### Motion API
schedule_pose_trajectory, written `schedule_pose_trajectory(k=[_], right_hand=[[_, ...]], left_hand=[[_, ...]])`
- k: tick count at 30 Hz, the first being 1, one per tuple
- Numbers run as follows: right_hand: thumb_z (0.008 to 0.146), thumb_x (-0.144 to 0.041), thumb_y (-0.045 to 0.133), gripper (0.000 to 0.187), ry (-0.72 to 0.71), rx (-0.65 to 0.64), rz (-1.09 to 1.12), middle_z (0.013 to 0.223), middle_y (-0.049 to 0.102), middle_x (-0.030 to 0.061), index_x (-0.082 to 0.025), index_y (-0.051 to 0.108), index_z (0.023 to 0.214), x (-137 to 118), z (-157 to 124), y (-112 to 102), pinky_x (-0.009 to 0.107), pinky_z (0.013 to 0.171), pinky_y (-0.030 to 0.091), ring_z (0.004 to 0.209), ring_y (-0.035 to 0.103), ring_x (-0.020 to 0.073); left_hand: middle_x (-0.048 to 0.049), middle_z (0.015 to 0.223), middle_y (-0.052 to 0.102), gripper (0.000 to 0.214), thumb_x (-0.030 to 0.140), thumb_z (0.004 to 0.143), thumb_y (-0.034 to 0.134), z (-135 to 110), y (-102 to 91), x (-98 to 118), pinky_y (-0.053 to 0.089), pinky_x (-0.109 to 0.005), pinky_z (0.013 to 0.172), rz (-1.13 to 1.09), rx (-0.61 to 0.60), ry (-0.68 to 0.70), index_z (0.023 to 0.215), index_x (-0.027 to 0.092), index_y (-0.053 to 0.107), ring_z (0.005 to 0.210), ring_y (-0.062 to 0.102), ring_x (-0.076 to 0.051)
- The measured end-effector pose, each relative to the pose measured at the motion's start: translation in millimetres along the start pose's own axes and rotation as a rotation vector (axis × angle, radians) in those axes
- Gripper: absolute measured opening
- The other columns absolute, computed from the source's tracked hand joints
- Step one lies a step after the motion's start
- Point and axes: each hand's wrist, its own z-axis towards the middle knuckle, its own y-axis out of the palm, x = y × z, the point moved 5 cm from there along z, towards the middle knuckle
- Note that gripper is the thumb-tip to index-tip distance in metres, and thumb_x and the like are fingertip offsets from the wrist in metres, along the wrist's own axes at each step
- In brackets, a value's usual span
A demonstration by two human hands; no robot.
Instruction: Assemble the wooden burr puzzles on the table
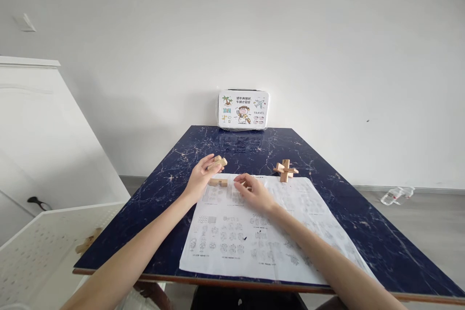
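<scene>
Up at the far left corner of the printed sheet, my left hand (199,178) grips joined notched wooden puzzle pieces (220,162) between thumb and fingers. Just below them a loose wooden puzzle piece (218,182) lies flat on the sheet (232,252). My right hand (256,193) is low over the sheet's upper part, fingers curved and thumb apart. Another wooden piece (248,187) shows partly in the gap between them; whether the fingers touch it I cannot tell. To the right stands an assembled wooden cross puzzle (285,171) marked with a numeral.
A white cartoon-printed case (243,110) stands against the wall at the back of the dark blue marbled table (174,164). Left of the table, a white perforated basket (39,247) holds wooden pieces (88,241). Clear plastic packaging (397,195) lies on the floor at right.
</scene>
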Motion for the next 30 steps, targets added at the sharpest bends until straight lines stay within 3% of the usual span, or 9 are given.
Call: schedule_pose_trajectory(k=[3, 5, 8, 11, 17, 24, 27, 30], right_hand=[[0.093, -0.033, 0.061, 0.028, -0.274, 0.002, -0.296, 0.126, 0.062, 0.0104, -0.024, 0.063, 0.12, -10, -5, 5, 0.042, 0.093, 0.052, 0.109, 0.062, 0.0243], [0.094, -0.029, 0.061, 0.038, -0.395, -0.063, -0.405, 0.145, 0.052, 0.0115, -0.027, 0.059, 0.132, -14, -10, 12, 0.05, 0.11, 0.043, 0.133, 0.049, 0.0285], [0.097, -0.035, 0.061, 0.045, -0.436, -0.141, -0.511, 0.158, 0.04, 0.0103, -0.03, 0.055, 0.141, -12, -12, 20, 0.057, 0.117, 0.035, 0.148, 0.032, 0.0322], [0.098, -0.041, 0.06, 0.043, -0.431, -0.174, -0.574, 0.158, 0.041, 0.0104, -0.03, 0.057, 0.139, -9, -11, 25, 0.06, 0.116, 0.035, 0.149, 0.03, 0.0347], [0.098, -0.03, 0.059, 0.033, -0.46, -0.133, -0.536, 0.135, 0.059, 0.0101, -0.029, 0.063, 0.131, -13, -10, 24, 0.052, 0.107, 0.046, 0.128, 0.05, 0.0293], [0.093, -0.021, 0.06, 0.007, -0.366, -0.006, -0.497, 0.107, 0.064, 0.0075, -0.023, 0.064, 0.099, -10, -6, 17, 0.043, 0.092, 0.052, 0.103, 0.06, 0.0246], [0.091, -0.021, 0.062, 0.017, -0.355, 0.031, -0.478, 0.108, 0.064, 0.0078, -0.023, 0.06, 0.108, -11, -5, 15, 0.043, 0.091, 0.053, 0.104, 0.061, 0.0253], [0.092, -0.022, 0.063, 0.04, -0.414, -0.05, -0.476, 0.13, 0.059, 0.0101, -0.027, 0.055, 0.131, -14, -8, 18, 0.045, 0.1, 0.051, 0.121, 0.056, 0.027]], left_hand=[[-0.0174, 0.136, 0.065, 0.061, 0.037, 0.084, 0.083, 2, -6.1, -1, 0.049, -0.045, 0.109, -0.079, 0.083, -0.023, 0.134, 0.015, 0.056, 0.102, 0.072, -0.022], [-0.0171, 0.134, 0.066, 0.059, 0.038, 0.085, 0.081, 3, -7.2, -4, 0.048, -0.045, 0.109, -0.101, 0.091, -0.031, 0.133, 0.015, 0.057, 0.101, 0.072, -0.021], [-0.0173, 0.134, 0.067, 0.059, 0.039, 0.086, 0.081, 3, -6.7, -8, 0.047, -0.046, 0.111, -0.121, 0.066, -0.047, 0.134, 0.015, 0.056, 0.105, 0.072, -0.023], [-0.0184, 0.134, 0.066, 0.061, 0.041, 0.086, 0.081, 3, -4.7, -10, 0.046, -0.048, 0.111, -0.121, 0.014, -0.049, 0.134, 0.016, 0.055, 0.113, 0.07, -0.026], [-0.0137, 0.142, 0.061, 0.066, 0.032, 0.07, 0.092, 2, -4.0, -5, 0.044, -0.043, 0.111, 0.061, 0.053, -0.038, 0.128, 0.02, 0.063, 0.133, 0.056, -0.03], [-0.0069, 0.111, 0.073, 0.065, 0.028, 0.069, 0.091, 3, -2.9, -2, 0.046, -0.041, 0.106, -0.061, 0.037, -0.033, 0.127, 0.018, 0.065, 0.111, 0.069, -0.024], [-0.0067, 0.118, 0.072, 0.066, 0.028, 0.069, 0.09, 2, -1.0, -1, 0.044, -0.042, 0.108, -0.082, -0.006, -0.023, 0.13, 0.02, 0.065, 0.112, 0.067, -0.024], [-0.0103, 0.129, 0.068, 0.066, 0.029, 0.069, 0.091, 0, 1.7, 0, 0.043, -0.045, 0.109, -0.067, -0.047, -0.043, 0.129, 0.02, 0.067, 0.122, 0.062, -0.028]])
